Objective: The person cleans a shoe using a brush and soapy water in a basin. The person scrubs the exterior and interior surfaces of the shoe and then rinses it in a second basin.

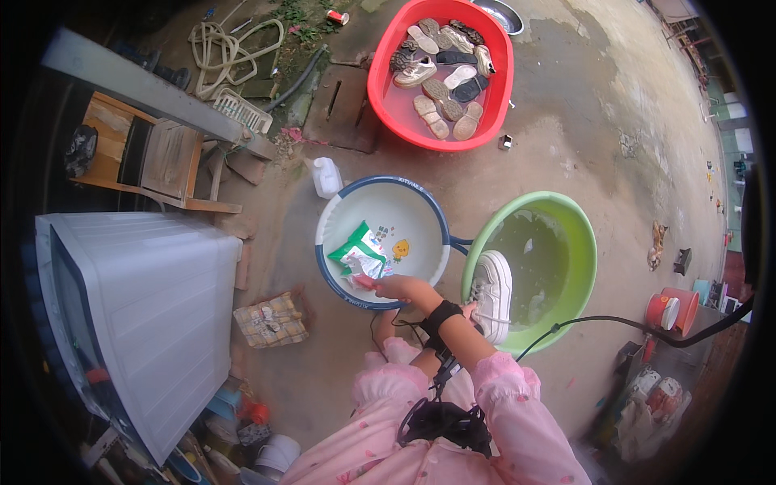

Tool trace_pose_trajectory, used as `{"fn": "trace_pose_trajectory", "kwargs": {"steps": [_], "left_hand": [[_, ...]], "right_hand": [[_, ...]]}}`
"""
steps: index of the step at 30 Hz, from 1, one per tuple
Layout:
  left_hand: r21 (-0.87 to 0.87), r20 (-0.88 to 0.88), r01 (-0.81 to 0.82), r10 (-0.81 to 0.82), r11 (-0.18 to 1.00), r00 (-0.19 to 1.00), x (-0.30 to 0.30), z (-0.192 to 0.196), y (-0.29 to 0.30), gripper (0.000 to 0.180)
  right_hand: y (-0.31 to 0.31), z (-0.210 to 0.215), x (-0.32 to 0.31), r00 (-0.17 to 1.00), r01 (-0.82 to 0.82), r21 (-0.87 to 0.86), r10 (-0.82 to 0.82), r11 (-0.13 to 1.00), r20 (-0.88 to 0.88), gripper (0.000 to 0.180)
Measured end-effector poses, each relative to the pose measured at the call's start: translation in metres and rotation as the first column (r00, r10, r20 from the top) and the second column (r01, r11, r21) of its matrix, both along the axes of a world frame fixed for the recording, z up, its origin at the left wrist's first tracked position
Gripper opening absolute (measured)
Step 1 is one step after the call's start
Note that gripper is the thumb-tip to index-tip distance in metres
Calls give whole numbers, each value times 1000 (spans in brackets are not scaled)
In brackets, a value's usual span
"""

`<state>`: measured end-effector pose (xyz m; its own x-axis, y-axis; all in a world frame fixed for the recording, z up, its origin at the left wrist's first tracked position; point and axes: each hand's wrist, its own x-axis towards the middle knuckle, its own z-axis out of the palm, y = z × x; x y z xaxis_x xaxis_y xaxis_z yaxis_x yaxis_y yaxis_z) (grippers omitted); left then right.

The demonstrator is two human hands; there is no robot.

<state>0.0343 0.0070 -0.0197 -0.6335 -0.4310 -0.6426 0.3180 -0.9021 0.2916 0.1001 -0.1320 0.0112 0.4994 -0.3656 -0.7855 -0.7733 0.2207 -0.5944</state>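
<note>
My arms cross in front of me. My right hand (402, 288) reaches left over the near rim of a white basin with a blue edge (420, 214), its fingers closed round a small pinkish-red thing (365, 282) whose kind I cannot make out. That thing touches or overlaps a green-and-white plastic packet (360, 252) lying in the basin. My left hand (469, 310), mostly hidden behind my right forearm, grips a white lace-up sneaker (493, 295). The sneaker is tilted over the near-left rim of a green basin (586, 250) of cloudy water.
A red tub (508, 73) of soaking shoes and insoles stands at the far side. A white jug (326, 178) is beside the blue-edged basin. A large pale cabinet (153, 307) stands left, near a checked cushion (272, 320). A black cable (622, 320) crosses at right.
</note>
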Motion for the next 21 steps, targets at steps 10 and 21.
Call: {"fn": "trace_pose_trajectory", "kwargs": {"steps": [10, 21], "left_hand": [[-261, 32, 150, -146, 954, 989, 10, 18, -21, 19], [244, -156, 77, -39, 967, 987, 5, -5, -35, 30]], "right_hand": [[16, 146, -116, 766, 572, 162, -594, 804, 244, 46], [175, 154, -211, 470, 772, -546, -871, 327, 142, 41]]}}
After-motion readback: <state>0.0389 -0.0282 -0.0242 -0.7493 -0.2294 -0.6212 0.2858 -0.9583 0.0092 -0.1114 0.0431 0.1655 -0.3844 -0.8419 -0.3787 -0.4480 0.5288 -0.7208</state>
